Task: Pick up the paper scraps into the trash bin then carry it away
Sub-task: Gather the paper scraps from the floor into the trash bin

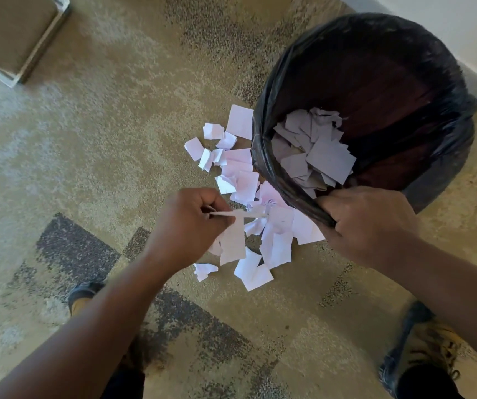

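Note:
A round trash bin (pixel 404 67) lined with a black bag stands tilted toward me at the upper right, with several white paper scraps (pixel 318 151) inside it. My right hand (pixel 370 223) grips the bin's near rim and the bag's edge. Many more white paper scraps (pixel 246 180) lie on the carpet just left of and below the bin. My left hand (pixel 191 226) hovers over that pile, its curled fingers pinching a few held paper scraps (pixel 233 237) that hang from it.
Patterned beige and dark carpet (pixel 116 139) covers the floor. A brown furniture corner (pixel 15 33) sits at the upper left. A white wall (pixel 462 30) runs behind the bin. My two shoes, the left one (pixel 84 295) and the right one (pixel 427 349), stand below the pile.

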Available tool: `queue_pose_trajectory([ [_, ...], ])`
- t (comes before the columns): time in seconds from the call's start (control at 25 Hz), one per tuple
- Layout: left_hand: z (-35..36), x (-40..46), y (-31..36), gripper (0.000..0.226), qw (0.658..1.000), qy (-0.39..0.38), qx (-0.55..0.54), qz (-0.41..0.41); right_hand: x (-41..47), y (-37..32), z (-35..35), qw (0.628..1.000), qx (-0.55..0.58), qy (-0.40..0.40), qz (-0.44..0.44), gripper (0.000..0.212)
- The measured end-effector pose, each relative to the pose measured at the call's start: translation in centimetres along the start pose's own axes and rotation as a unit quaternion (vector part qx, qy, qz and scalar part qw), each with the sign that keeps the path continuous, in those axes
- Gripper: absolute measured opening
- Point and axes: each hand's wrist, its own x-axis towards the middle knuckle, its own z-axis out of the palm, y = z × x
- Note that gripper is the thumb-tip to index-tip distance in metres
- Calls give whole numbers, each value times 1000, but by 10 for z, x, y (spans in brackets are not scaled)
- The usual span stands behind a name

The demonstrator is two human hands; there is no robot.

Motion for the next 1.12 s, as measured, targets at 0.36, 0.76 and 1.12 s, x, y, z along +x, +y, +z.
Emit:
queue_pose_trajectory([
  [0.36, 7, 50, 144, 12, 909, 94, 76, 398, -1, 0, 3, 1000, 1, -2, 9, 17],
  [0.76, 33, 59, 105, 22, 873, 152, 97, 452, 1, 1, 2, 1000, 3, -5, 0, 17],
  [1.12, 109, 13, -137, 41, 962, 39, 95, -253, 1, -2, -2, 1000, 24, 1, 6, 23],
])
